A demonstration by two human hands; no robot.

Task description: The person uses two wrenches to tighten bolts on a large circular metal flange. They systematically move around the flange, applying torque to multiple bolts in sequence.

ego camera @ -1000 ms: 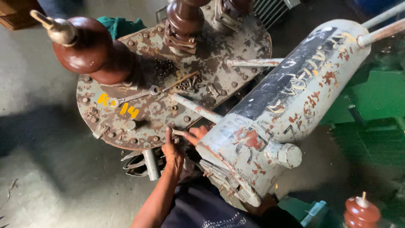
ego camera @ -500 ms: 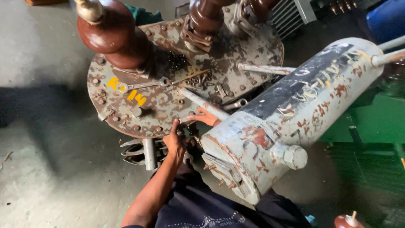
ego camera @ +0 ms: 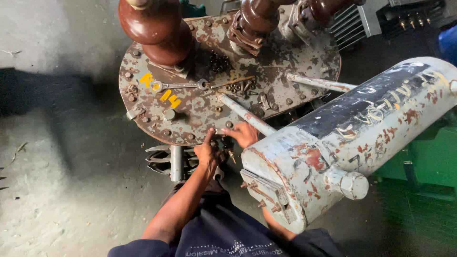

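I am looking down on a rusted round cover plate of an old transformer, with three brown porcelain insulators standing on it; the nearest insulator rises at the upper left. Both my hands are at the near rim of that plate. My left hand reaches up from below the rim, forefinger extended and pressed against a rim bolt, the other fingers curled under the edge. My right hand comes in from beneath the grey cylindrical tank that lies across the right of the view; its fingers are drawn together near the same bolt, beside a slanting grey pipe. Whether they pinch a nut or only touch the rim, I cannot tell.

Compared with half a second and a full second ago, both hands remain at the same spot on the rim, the left having closed in so its forefinger now sits right at the bolt. The view itself has shifted, bringing the plate nearer the centre. I judge the work on this rim fastening to be in progress by hand alone: the combination spanner lies untouched on the plate, well apart from the hands, next to a small heap of loose bolts and yellow painted marks.
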